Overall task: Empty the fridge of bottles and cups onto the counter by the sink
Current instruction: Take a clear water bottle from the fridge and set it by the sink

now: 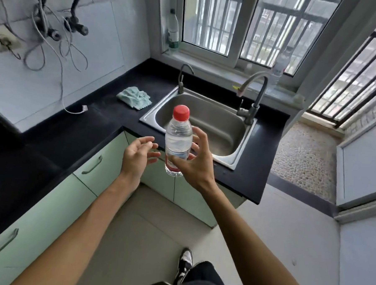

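Right hand (194,162) holds the red-capped water bottle (178,137) upright just in front of the sink (148,117), fingers curled around it. Left hand (138,155) is loose and spread beside the bottle, not touching.

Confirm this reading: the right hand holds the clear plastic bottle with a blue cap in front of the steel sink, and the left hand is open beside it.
Wrong on the cap: the head view shows it red, not blue. Otherwise right: the right hand holds the clear plastic bottle in front of the steel sink, the left hand open beside it.
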